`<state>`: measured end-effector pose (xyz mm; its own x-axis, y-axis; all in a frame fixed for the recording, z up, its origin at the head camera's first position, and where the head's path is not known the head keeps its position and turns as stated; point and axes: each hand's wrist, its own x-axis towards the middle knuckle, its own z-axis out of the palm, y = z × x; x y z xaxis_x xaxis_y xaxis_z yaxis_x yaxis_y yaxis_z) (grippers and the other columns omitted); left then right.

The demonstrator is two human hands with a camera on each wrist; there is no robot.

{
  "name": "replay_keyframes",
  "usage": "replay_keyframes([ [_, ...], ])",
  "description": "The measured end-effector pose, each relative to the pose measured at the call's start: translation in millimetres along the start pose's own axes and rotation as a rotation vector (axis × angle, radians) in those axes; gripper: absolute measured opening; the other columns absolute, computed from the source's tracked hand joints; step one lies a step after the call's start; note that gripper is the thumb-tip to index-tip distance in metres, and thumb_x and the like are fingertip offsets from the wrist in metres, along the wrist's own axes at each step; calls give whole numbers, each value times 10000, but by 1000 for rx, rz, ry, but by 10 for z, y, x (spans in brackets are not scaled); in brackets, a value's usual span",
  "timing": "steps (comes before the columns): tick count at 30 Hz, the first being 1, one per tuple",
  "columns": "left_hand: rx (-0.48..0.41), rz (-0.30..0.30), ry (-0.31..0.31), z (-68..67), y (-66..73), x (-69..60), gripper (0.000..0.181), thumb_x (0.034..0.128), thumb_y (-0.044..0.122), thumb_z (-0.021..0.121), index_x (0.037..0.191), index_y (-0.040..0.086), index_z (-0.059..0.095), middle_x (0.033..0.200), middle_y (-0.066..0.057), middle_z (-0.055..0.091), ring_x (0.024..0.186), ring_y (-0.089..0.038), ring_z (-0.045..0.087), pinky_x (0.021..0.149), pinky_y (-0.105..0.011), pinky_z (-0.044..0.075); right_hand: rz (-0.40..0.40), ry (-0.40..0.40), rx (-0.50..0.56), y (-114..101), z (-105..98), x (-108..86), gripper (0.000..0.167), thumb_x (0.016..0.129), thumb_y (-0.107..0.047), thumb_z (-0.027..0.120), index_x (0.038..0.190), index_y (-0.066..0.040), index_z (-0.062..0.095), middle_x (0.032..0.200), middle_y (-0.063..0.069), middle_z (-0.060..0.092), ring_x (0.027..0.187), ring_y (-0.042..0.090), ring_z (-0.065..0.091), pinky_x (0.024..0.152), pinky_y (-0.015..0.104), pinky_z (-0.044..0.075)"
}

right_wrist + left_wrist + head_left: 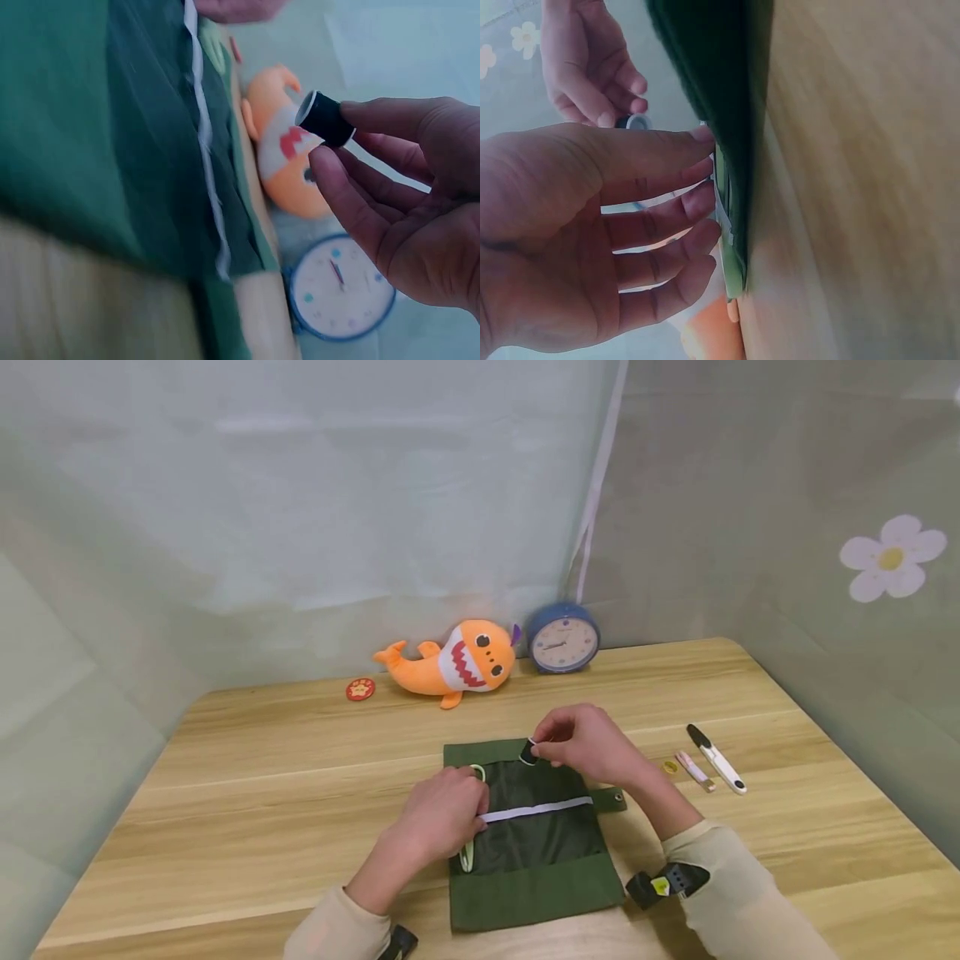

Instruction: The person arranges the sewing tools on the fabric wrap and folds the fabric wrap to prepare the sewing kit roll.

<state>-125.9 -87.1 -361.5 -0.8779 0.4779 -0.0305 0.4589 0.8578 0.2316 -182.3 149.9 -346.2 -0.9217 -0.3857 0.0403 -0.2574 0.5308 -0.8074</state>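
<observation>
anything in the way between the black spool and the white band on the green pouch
Nothing visible stands between the black spool, held in the right-hand grip, and the middle of the white band on the green pouch. The left-hand grip hides only the band's left end.

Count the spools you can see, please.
1: the black spool, pinched by the right hand over the green pouch's far part. Any under the left hand would be hidden.
</observation>
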Motion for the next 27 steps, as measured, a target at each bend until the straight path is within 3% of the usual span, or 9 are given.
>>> replay_keyframes([
  [5, 0, 1, -8, -6, -3, -1, 243, 841, 133, 879, 715, 163, 674, 820, 2, 601, 768, -184, 580, 581, -361, 486, -6, -53, -14, -43, 172, 46, 38, 933, -120, 788, 919, -86, 776, 823, 3, 730, 667, 171, 660, 613, 320, 518],
  [9, 7, 7, -1, -5, -4, -3, 248, 835, 124, 879, 710, 165, 668, 820, 0, 605, 770, -192, 590, 579, -372, 492, 2, -91, 5, -44, 258, 75, 36, 931, -95, 788, 899, -85, 778, 819, 5, 736, 660, 160, 674, 626, 324, 544],
  [20, 1, 3, 1, -11, 11, -4, 211, 833, 121, 876, 736, 150, 691, 824, -8, 616, 779, -197, 608, 607, -377, 523, 27, -167, 51, 13, 365, 99, 54, 930, -105, 788, 891, -70, 798, 796, 11, 738, 676, 136, 674, 649, 299, 549],
  [27, 16, 0, -3, -13, 0, -2, 208, 883, 157, 836, 725, 154, 701, 815, 3, 620, 752, -170, 593, 588, -342, 507, 56, -211, 119, 68, 429, 105, 49, 931, -94, 780, 908, -52, 786, 829, 26, 733, 690, 133, 681, 678, 293, 599],
])
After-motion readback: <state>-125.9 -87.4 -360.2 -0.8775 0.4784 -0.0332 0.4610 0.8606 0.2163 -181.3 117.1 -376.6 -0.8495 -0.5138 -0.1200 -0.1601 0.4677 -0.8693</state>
